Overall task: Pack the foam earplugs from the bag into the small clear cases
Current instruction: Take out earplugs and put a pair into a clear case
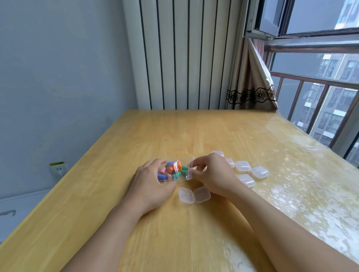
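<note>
Near the middle of the frame, both hands meet over a small clear bag (174, 171) lying on the wooden desk (150, 237). The left hand (150, 182) wraps around the bag's left end, fingers curled over it. The right hand (212, 173) pinches the bag's right edge between thumb and fingertips. Inside the bag sit the foam earplugs (171, 170), a jumble of blue, orange, green and pink pieces.

Just below the bag, between the two wrists, an open clear case (194, 195) lies flat with its two halves spread side by side; it looks empty. To the right of the right hand, a loose cluster of closed clear cases (243, 166) rests on the desk, some partly hidden behind the hand.

A striped radiator (182, 50) stands at the upper centre, a curtain (253, 86) beside it, and a window (324, 65) fills the right edge.
</note>
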Demonstrator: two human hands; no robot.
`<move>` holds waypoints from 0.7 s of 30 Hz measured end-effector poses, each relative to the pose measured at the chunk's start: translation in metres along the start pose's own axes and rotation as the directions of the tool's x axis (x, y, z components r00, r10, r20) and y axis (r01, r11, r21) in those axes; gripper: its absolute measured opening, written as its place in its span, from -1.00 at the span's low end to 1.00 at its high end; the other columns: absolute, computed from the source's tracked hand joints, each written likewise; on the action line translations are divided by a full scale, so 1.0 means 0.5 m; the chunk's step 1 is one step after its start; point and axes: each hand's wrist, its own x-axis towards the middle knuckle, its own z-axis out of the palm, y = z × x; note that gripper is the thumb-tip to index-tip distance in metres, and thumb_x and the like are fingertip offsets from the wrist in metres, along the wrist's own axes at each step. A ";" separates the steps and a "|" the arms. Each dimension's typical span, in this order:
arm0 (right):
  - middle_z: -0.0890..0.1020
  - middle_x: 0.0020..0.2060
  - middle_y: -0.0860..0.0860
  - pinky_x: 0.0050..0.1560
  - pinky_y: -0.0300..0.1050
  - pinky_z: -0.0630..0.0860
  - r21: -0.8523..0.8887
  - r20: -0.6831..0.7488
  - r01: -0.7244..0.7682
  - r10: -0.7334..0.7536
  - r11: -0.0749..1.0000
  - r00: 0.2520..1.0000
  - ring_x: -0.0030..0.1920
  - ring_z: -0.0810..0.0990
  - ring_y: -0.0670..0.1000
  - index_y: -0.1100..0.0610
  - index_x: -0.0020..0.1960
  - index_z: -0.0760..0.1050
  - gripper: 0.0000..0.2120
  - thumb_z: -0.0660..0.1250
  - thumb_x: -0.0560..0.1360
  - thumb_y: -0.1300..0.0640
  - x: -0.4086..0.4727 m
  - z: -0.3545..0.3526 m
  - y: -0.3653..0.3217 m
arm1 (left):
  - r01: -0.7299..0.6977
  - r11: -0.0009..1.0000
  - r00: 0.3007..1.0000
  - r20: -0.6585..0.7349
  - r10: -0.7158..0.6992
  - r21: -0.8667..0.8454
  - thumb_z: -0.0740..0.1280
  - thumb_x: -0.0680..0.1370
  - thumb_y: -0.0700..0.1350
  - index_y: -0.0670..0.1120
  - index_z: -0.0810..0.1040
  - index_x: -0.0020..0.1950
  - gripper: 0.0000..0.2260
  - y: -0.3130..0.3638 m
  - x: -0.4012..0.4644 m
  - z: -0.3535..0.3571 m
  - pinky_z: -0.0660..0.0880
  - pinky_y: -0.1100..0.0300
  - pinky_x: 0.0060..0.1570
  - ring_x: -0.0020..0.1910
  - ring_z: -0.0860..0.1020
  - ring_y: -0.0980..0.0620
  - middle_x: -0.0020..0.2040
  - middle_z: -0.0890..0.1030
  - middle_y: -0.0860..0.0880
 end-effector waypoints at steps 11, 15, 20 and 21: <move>0.42 -0.44 -0.10 -0.44 -0.19 0.21 -0.112 0.012 0.025 -0.024 0.993 1.000 -0.43 0.36 -0.11 0.00 -0.12 0.64 -0.86 0.52 0.38 -0.01 0.019 0.012 -0.017 | -0.190 0.976 0.982 -0.008 0.190 -0.105 0.45 0.48 -0.05 0.11 0.53 0.36 -0.56 -0.006 0.009 0.020 0.54 0.20 0.14 0.12 0.54 0.14 0.16 0.54 0.18; 0.51 -0.31 -0.06 -0.39 -0.21 0.25 -0.110 0.041 0.046 -0.042 0.993 0.998 -0.29 0.43 -0.05 0.05 -0.13 0.57 -0.85 0.53 0.38 0.09 0.013 0.001 -0.013 | -0.211 0.973 0.977 -0.013 0.211 -0.091 0.43 0.50 -0.09 0.10 0.54 0.36 -0.58 -0.011 0.010 0.023 0.53 0.24 0.11 0.11 0.54 0.15 0.16 0.54 0.18; 0.67 -0.11 0.07 -0.12 -0.03 0.53 -0.132 0.094 0.072 -0.060 0.989 0.994 -0.10 0.59 0.08 0.14 -0.05 0.62 -0.84 0.51 0.39 0.18 0.004 -0.004 -0.020 | -0.172 0.982 0.985 -0.042 0.169 -0.083 0.44 0.51 -0.10 0.04 0.51 0.39 -0.55 -0.013 0.011 0.030 0.49 0.31 0.05 0.10 0.54 0.14 0.20 0.53 0.12; 0.67 -0.12 0.06 -0.14 -0.05 0.52 -0.120 0.083 0.068 -0.058 0.990 0.995 -0.10 0.59 0.07 0.13 -0.07 0.62 -0.86 0.51 0.38 0.18 0.003 -0.004 -0.021 | -0.161 0.984 0.986 -0.048 0.157 -0.083 0.46 0.50 -0.10 0.02 0.50 0.40 -0.54 -0.013 0.011 0.030 0.49 0.31 0.05 0.10 0.54 0.14 0.21 0.52 0.12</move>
